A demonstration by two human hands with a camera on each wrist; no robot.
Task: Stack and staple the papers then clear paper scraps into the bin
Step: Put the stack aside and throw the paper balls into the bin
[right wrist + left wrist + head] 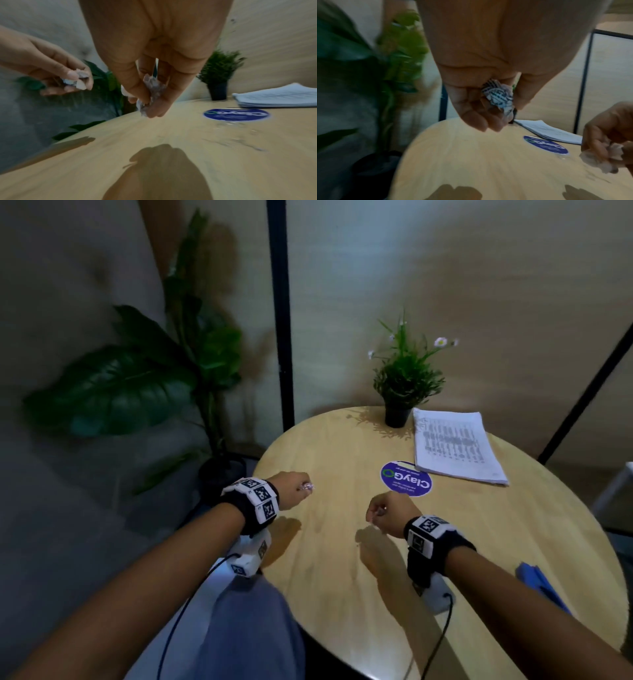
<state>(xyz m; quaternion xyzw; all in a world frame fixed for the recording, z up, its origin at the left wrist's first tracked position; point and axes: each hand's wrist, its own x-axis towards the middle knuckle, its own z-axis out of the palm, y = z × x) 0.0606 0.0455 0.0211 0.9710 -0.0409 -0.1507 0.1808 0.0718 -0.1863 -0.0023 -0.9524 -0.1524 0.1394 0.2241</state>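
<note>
Both hands are curled tight on small crumpled white paper scraps (pixel 498 96), above the round wooden surface (pixel 479 542). No bin shows; the left hand (pixel 291 489) is nearer the dark floor plant pot (pixel 221 474) than the right hand (pixel 388 517)

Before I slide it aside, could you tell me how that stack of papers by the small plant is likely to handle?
The stack of papers looks thin and flat, so probably light and floppy if lifted by one edge. Its edges look slightly fanned, so a push might shear the sheets. It lies flat on the table, so no rolling or tipping.
</note>
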